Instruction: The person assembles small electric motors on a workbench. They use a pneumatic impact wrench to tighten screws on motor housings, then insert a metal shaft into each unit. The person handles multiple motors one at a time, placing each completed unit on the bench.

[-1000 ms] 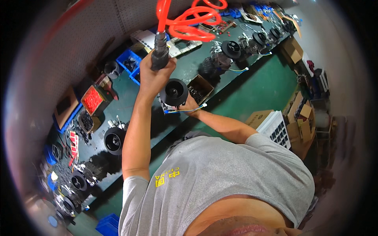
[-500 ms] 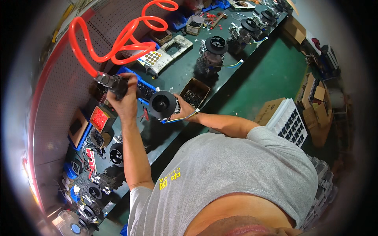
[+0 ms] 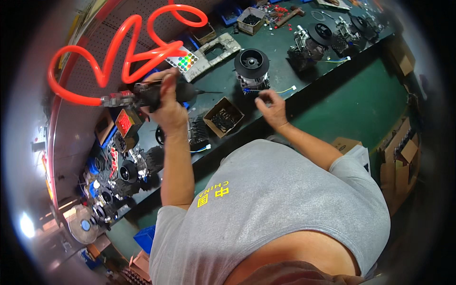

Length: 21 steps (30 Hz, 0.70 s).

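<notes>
My left hand (image 3: 167,107) is wrapped round a dark air screwdriver (image 3: 151,95), its thin bit pointing right above the bench. A coiled red air hose (image 3: 78,99) runs from the tool's metal coupling. My right hand (image 3: 274,110) hovers at the bench's near edge with fingers curled together; whatever they pinch, if anything, is too small to make out. Just beyond it stands a motor unit with a black fan wheel (image 3: 251,63) on top and a wire lead (image 3: 284,90) with a white plug. An open carton of small dark parts (image 3: 223,117) sits between my hands.
More fan-topped motor units stand along the green bench, at the right (image 3: 311,40) and lower left (image 3: 129,171). A pale frame-shaped fixture (image 3: 213,54) and a sheet of coloured dots (image 3: 183,61) lie farther back. A hammer (image 3: 289,16) rests near scattered red parts.
My right hand has let go of a fan-topped motor unit and moved right to another one. The screwdriver in my left hand has swung level, its bit now showing. The view has shifted along the bench.
</notes>
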Available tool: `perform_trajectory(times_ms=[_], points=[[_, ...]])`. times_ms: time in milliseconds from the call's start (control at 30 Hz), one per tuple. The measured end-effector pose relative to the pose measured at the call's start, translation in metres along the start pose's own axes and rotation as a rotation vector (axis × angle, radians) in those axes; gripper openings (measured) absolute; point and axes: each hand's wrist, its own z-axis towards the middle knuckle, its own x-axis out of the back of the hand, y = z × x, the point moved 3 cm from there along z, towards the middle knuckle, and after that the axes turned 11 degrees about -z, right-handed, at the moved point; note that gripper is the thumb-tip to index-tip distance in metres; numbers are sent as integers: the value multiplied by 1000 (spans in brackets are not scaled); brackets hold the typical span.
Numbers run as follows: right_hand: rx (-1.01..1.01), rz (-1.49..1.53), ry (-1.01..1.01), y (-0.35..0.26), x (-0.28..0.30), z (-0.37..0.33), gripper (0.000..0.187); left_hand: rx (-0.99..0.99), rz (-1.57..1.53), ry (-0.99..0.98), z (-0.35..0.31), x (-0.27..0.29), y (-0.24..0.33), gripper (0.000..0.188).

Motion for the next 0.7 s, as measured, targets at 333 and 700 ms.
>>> perform_trajectory(times_ms=[333,700], points=[[20,-343,-72,40,17,91,106,-35,20,166,-44,-59,-66,20],[56,-242,-114,92,-21,108,102,58,81,69,-37,-58,-73,24]])
